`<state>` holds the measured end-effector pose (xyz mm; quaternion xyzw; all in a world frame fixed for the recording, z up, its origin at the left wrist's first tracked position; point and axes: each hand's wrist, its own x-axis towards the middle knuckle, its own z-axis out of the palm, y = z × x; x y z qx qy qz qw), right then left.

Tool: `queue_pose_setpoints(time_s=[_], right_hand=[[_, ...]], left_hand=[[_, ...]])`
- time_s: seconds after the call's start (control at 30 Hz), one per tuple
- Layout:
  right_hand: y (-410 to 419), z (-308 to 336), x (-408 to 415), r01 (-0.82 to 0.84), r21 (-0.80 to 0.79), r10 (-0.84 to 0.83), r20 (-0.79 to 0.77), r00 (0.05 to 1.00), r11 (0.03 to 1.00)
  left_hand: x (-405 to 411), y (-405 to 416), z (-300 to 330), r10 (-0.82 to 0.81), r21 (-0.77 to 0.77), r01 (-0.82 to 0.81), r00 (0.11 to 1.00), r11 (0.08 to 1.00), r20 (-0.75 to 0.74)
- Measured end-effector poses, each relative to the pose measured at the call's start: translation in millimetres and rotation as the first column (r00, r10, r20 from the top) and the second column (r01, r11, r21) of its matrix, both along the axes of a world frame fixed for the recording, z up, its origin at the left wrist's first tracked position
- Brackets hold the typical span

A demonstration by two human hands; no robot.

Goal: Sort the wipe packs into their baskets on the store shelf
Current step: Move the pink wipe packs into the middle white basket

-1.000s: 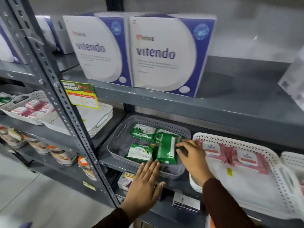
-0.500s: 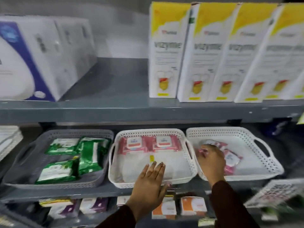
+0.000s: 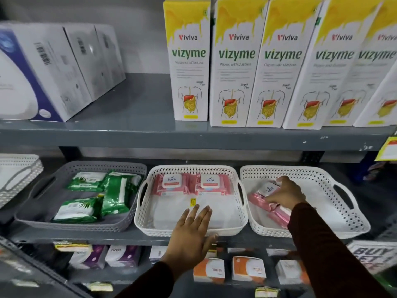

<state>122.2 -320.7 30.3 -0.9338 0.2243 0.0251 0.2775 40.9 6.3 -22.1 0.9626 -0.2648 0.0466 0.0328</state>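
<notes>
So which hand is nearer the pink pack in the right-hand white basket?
Right. The right hand is on the pink pack inside the right-hand white basket; the left hand rests open on the middle white basket beside it.

The front half of the middle white basket (image 3: 240, 214) is left bare; 2 pink packs (image 3: 191, 184) fill its rear, under the upper shelf (image 3: 193, 137).

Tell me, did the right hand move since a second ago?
Yes. The right hand moved rightwards, from the grey plastic basket of green packs to the far-right white plastic basket, over pink wipe packs.
</notes>
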Motion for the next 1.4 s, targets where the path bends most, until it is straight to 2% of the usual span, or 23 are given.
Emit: queue_pose_setpoints(time_s=[0.07,0.2,0.23,0.33,0.4,0.57,0.63,0.7,0.77,0.83,0.9,1.0,1.03,1.13,1.2,1.27,1.3,1.33,1.37,1.4], right_hand=[[8,-3,1,0.010,-0.001,-0.010,0.064,0.998,1.000],[19,-7,1,0.144,0.069,-0.159,0.345,0.925,0.987],[21,-7,3,0.113,0.032,-0.117,0.332,0.936,0.993],[32,-11,2,-0.062,-0.044,0.066,0.087,0.994,0.997],[37,-23,0,-0.073,-0.062,0.076,0.034,0.997,0.995],[36,-30,-3,0.046,0.023,-0.049,0.181,0.982,0.999],[38,-28,-7,0.105,0.009,-0.103,0.313,0.944,0.994],[45,-22,-14,0.125,0.037,-0.127,0.488,0.863,0.991],[56,-11,-18,0.076,0.075,-0.106,0.606,0.788,0.994],[72,-3,-20,-0.064,0.084,-0.008,0.662,0.749,0.994],[99,0,-21,-0.198,0.048,0.120,0.649,0.751,0.979],[143,-9,-21,-0.232,-0.023,0.207,0.547,0.811,0.972],[155,-15,-20,-0.229,-0.051,0.225,0.488,0.843,0.972],[176,-36,-14,-0.294,-0.265,0.357,0.232,0.905,0.918],[176,-36,-9,-0.339,-0.289,0.385,0.120,0.915,0.895],[169,-22,-8,-0.357,-0.094,0.368,0.180,0.912,0.930],[161,-14,-10,-0.332,0.033,0.312,0.261,0.913,0.943],[150,-8,-13,-0.269,0.071,0.228,0.356,0.906,0.960],[134,-3,-16,-0.159,0.032,0.130,0.429,0.894,0.987],[115,1,-20,-0.026,-0.078,0.057,0.431,0.900,0.997]], left_hand=[[-1,12,3,0.032,0.005,-0.032,0.999,0.999,-0.001],[1,31,1,0.057,-0.012,-0.057,0.998,0.998,-0.011],[2,33,1,0.052,-0.014,-0.052,0.999,0.999,-0.009],[1,33,1,0.049,-0.003,-0.049,0.998,0.999,-0.028],[1,32,1,0.065,-0.011,-0.065,0.997,0.998,-0.039],[-1,31,-2,0.058,-0.008,-0.058,0.998,0.998,-0.027],[-2,33,-3,0.051,-0.005,-0.051,0.999,0.999,-0.014],[0,33,-3,0.060,-0.004,-0.060,0.998,0.998,-0.005],[1,32,-6,0.064,-0.006,-0.064,0.998,0.998,-0.006],[1,31,-7,0.066,-0.013,-0.066,0.998,0.998,-0.006],[2,32,-7,0.068,-0.024,-0.068,0.998,0.997,0.006],[1,30,-7,0.074,-0.026,-0.073,0.997,0.997,0.024],[0,30,-8,0.078,-0.025,-0.078,0.997,0.997,0.026],[-1,30,-7,0.079,-0.029,-0.078,0.996,0.997,0.037],[-1,30,-7,0.073,-0.034,-0.072,0.996,0.997,0.049],[-1,31,-7,0.079,-0.050,-0.076,0.996,0.996,0.053],[-1,31,-7,0.080,-0.057,-0.077,0.996,0.995,0.049],[-1,31,-7,0.079,-0.062,-0.076,0.996,0.995,0.049],[-1,31,-7,0.079,-0.066,-0.075,0.995,0.995,0.053],[0,30,-6,0.080,-0.070,-0.075,0.995,0.995,0.058]])
